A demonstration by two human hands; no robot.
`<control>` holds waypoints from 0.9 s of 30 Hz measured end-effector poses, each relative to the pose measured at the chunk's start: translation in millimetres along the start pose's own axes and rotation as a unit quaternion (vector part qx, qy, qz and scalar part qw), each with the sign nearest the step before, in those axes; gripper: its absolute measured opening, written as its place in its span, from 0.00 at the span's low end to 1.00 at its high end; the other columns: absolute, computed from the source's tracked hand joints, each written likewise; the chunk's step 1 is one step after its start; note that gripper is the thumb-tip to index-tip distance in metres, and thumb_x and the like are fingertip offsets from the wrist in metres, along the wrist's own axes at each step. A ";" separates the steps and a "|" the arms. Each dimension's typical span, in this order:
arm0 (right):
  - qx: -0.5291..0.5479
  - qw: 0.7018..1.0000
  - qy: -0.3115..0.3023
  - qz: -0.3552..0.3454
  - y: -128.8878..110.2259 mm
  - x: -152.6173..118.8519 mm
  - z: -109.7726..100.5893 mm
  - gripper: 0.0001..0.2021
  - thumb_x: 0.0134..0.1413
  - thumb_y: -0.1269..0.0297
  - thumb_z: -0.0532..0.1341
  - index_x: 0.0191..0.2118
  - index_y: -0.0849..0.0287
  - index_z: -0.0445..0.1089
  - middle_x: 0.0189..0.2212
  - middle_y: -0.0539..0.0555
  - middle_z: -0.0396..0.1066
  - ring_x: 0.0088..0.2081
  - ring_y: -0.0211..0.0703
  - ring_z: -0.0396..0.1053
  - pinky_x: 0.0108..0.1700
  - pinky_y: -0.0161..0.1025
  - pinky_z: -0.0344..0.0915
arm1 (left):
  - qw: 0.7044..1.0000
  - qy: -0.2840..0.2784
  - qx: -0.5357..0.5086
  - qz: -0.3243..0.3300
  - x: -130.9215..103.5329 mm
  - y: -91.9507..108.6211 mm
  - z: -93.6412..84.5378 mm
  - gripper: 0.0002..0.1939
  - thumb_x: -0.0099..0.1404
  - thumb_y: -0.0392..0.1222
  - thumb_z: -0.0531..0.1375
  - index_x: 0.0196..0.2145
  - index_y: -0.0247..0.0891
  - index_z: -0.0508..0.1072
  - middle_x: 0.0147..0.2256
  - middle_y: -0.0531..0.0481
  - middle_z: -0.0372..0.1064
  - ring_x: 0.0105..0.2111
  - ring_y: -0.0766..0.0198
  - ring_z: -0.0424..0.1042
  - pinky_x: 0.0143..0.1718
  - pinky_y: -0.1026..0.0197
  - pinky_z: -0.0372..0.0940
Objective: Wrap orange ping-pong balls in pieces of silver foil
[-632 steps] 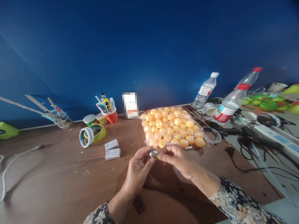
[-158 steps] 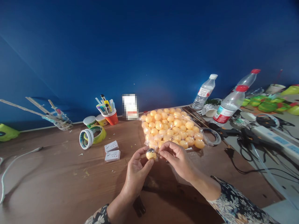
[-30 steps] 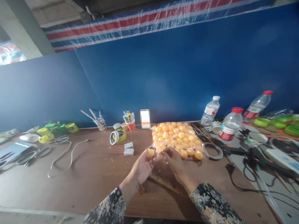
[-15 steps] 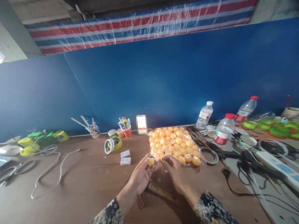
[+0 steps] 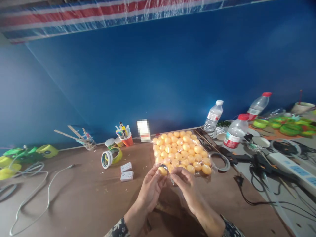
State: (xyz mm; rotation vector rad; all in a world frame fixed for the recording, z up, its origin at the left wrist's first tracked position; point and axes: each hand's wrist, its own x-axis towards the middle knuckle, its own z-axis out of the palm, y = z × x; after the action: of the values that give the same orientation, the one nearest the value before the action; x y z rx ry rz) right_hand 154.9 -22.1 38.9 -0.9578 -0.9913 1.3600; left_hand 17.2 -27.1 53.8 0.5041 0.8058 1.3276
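A small yellow ball with a dark, shiny cap [image 5: 162, 171] is being held up just in front of the bag of orange balls [image 5: 184, 153], above the brown table [image 5: 86, 200]. It is gripped by the left hand [image 5: 148, 191], pinched between thumb and fingertips, with the cap turned up and away and the yellow side shown below. And right beside it, the right hand [image 5: 187, 185] is held close, thumb and forefinger brought together near the ball's edge; whether anything thin is pinched there cannot be told, nor whether the ball is touched.

Behind the hands, the clear bag is packed with balls and laid flat on the tabletop. Off to the left of it, two small white boxes [image 5: 126, 176] are set one just beyond the other, and farther back a white roll [image 5: 106, 160] is seen tipped on its side against a yellow tape roll [image 5: 118, 154]. Pens are crowded into an orange cup [image 5: 127, 142] by the blue wall [image 5: 153, 72]. Over on the right, a grey ring-shaped roll [image 5: 225, 167] is placed beside the bag, and a white-capped bottle [image 5: 213, 116] is leaned slightly behind it.
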 end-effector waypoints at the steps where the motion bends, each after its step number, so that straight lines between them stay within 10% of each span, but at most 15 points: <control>1: 0.010 1.000 0.000 0.005 1.6 -0.1 0.7 0.12 0.47 0.53 0.67 0.31 0.57 0.71 0.26 0.49 0.69 0.29 0.42 0.65 0.33 0.37 0.64 | 1.000 -0.003 0.001 -0.001 0.5 -0.3 0.3 0.14 0.62 0.36 0.63 0.46 0.39 0.74 0.46 0.46 0.75 0.42 0.65 0.74 0.46 0.64 0.68; 27: 0.039 0.998 -0.004 0.041 -1.2 -11.3 5.0 0.10 0.47 0.58 0.68 0.31 0.56 0.70 0.28 0.48 0.70 0.33 0.41 0.66 0.37 0.36 0.62 | 1.000 -0.011 0.009 0.004 -6.5 -5.0 1.2 0.12 0.60 0.36 0.64 0.43 0.38 0.73 0.43 0.47 0.74 0.43 0.64 0.73 0.47 0.61 0.66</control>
State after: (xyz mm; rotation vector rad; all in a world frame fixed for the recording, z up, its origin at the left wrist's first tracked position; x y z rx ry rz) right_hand 150.9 -33.5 41.5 -0.9433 -0.9058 1.4625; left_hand 21.2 -34.2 52.4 0.5357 0.7992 1.3217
